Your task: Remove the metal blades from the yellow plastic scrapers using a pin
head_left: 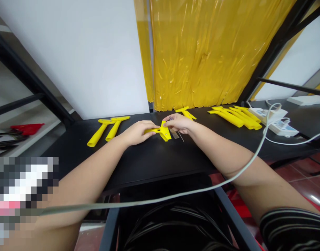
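Note:
My left hand (140,132) is closed around the handle of a yellow plastic scraper (164,131), held over the black table with its wide head to the right. My right hand (179,122) is closed too, its thumb and forefinger pinching the upper end of that head. A small dark bit shows at its fingertips, too small to name. Under the right hand lie a flat metal blade (174,134) and a thin metal rod (181,136). Just behind that hand rests another yellow scraper (186,113), partly hidden.
Two yellow scrapers (111,127) lie left on the black table (160,160); several more (237,117) lie right. White power strips (279,122) stand beyond them. A pale cable (175,199) crosses in front of my arms. Yellow plastic sheeting (199,55) hangs behind.

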Demonstrator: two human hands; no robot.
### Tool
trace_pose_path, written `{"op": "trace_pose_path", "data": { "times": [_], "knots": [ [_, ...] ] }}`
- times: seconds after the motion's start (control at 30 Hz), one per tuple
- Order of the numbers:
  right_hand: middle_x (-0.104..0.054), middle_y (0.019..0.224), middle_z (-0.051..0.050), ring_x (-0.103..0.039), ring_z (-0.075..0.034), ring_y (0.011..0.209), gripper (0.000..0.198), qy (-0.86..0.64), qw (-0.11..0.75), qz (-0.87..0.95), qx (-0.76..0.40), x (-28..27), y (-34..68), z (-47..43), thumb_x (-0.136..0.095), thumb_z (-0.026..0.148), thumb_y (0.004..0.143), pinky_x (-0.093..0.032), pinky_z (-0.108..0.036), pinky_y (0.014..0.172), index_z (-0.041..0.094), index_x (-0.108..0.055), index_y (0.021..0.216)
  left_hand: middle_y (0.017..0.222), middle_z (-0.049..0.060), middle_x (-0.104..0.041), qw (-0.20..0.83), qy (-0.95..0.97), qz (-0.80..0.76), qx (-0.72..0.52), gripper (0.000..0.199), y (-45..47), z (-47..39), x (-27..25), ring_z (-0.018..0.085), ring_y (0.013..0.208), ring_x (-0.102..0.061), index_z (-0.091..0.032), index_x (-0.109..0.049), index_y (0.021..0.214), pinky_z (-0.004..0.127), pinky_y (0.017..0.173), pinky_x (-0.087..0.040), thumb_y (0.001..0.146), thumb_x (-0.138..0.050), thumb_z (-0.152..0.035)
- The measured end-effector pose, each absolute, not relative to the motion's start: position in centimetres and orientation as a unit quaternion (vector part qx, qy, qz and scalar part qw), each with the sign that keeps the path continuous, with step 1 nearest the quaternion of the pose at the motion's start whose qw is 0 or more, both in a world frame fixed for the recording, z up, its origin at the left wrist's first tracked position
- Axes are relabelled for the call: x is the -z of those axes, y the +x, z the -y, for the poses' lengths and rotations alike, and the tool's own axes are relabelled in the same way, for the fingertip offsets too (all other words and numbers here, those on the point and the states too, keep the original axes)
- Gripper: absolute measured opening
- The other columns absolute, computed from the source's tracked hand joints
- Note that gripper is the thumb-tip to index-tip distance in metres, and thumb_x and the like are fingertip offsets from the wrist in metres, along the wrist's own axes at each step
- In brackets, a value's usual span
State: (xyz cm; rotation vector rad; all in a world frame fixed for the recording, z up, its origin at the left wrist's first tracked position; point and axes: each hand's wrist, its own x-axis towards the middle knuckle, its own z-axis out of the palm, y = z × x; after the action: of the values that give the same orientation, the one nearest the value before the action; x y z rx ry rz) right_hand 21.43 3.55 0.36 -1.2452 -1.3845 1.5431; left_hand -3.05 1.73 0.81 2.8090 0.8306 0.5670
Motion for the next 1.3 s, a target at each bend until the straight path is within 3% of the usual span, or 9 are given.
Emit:
{"op": "trace_pose_path", "data": {
  "times": [0.2, 0.37, 0.57, 0.8, 1.0, 1.13, 1.3],
  "knots": [
    [-0.063, 0.060, 0.000, -0.050, -0.007, 0.043, 0.030, -0.480, 0.347, 0.512, -0.622, -0.4, 21.3, -3.5, -0.076, -0.005, 0.076, -0.023, -0.014, 0.033, 0.018, -0.063, 0.092, 0.123, 0.009, -0.074, 0.031, 0.947, -0.273, -0.167, 0.035, -3.2, -1.9, -0.8, 0.024, 0.113, -0.066, -0.022, -0.072, 0.130, 0.040, 0.104, -0.051, 0.103, -0.052, -0.031],
    [-0.051, 0.057, 0.005, -0.035, -0.003, 0.040, 0.029, -0.447, 0.351, 0.467, -0.677, -0.1, 20.7, -4.1, -0.073, -0.003, 0.080, -0.017, -0.014, 0.032, 0.018, -0.054, 0.076, 0.123, 0.007, -0.074, -0.036, 0.937, -0.308, -0.163, 0.034, -2.9, -1.6, -1.1, 0.024, 0.111, -0.065, -0.025, -0.073, 0.128, 0.039, 0.096, -0.052, 0.103, -0.051, -0.030],
    [-0.047, 0.061, 0.007, -0.028, -0.002, 0.043, 0.026, -0.411, 0.410, 0.418, -0.699, -0.2, 20.4, -4.1, -0.064, -0.003, 0.087, -0.019, -0.013, 0.034, 0.018, -0.052, 0.077, 0.119, 0.008, -0.075, -0.120, 0.924, -0.330, -0.152, 0.035, -1.9, -1.2, -1.3, 0.025, 0.103, -0.065, -0.023, -0.074, 0.127, 0.039, 0.086, -0.051, 0.104, -0.047, -0.028],
    [-0.043, 0.055, 0.009, -0.031, -0.003, 0.043, 0.034, -0.466, 0.434, 0.479, -0.605, 0.0, 19.9, -3.6, -0.080, 0.000, 0.077, -0.018, -0.016, 0.035, 0.019, -0.052, 0.075, 0.119, 0.008, -0.075, -0.119, 0.917, -0.350, -0.150, 0.036, -1.7, -1.0, -1.3, 0.026, 0.103, -0.064, -0.024, -0.072, 0.131, 0.037, 0.083, -0.050, 0.105, -0.047, -0.029],
    [-0.057, 0.069, 0.004, -0.052, -0.007, 0.057, 0.030, -0.498, 0.474, 0.509, -0.519, -0.1, 19.6, -3.3, -0.081, 0.002, 0.075, -0.041, -0.017, 0.050, 0.018, -0.057, 0.084, 0.121, 0.007, -0.075, -0.120, 0.918, -0.349, -0.144, 0.037, -1.8, -0.9, -1.5, 0.026, 0.104, -0.064, -0.024, -0.072, 0.131, 0.037, 0.083, -0.051, 0.106, -0.045, -0.030],
    [-0.056, 0.070, 0.005, -0.052, -0.007, 0.060, 0.029, -0.518, 0.445, 0.548, -0.482, 0.0, 19.8, -3.3, -0.082, 0.005, 0.072, -0.043, -0.018, 0.054, 0.019, -0.058, 0.081, 0.120, 0.007, -0.075, -0.130, 0.919, -0.349, -0.129, 0.037, -1.7, -0.8, -1.4, 0.026, 0.104, -0.064, -0.024, -0.073, 0.129, 0.037, 0.082, -0.051, 0.106, -0.046, -0.031],
    [-0.063, 0.075, 0.002, -0.054, -0.008, 0.065, 0.014, -0.507, 0.427, 0.604, -0.443, 0.3, 19.9, -3.5, -0.075, 0.010, 0.079, -0.045, -0.020, 0.060, 0.017, -0.063, 0.078, 0.122, 0.007, -0.074, -0.126, 0.922, -0.349, -0.115, 0.038, -1.6, -0.7, -1.5, 0.025, 0.106, -0.064, -0.025, -0.073, 0.130, 0.038, 0.088, -0.053, 0.106, -0.044, -0.030]
  ]
}}
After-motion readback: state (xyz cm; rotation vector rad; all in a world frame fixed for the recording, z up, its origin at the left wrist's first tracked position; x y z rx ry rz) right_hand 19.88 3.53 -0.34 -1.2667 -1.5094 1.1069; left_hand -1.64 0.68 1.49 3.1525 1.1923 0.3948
